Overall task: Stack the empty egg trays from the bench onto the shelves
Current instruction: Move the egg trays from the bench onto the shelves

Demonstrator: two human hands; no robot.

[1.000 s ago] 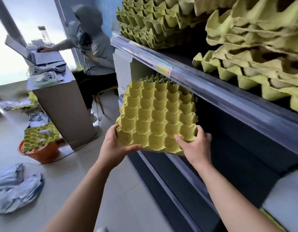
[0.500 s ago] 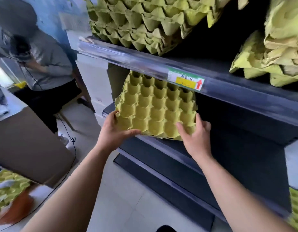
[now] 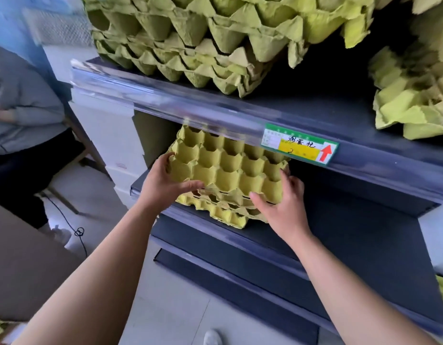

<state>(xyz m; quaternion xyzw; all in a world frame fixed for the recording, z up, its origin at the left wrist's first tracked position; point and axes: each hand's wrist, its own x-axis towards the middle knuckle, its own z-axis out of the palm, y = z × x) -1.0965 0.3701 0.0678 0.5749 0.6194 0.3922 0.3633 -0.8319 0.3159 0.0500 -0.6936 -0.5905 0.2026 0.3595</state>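
"Egg tray (image 3: 228,168): where has it got to?"
"1 second ago it was out in front of the shelves. Now its far half sits under the upper shelf lip (image 3: 190,105) and over the middle shelf (image 3: 352,220), tilted above the few trays (image 3: 223,215) already lying there."
"Room?"
"Tight overhead, open dark space to the right."
"Hands?"
"The left hand (image 3: 163,185) grips the near-left corner, and the right hand (image 3: 282,207) holds the near-right edge. I'd say placement is nearly done."
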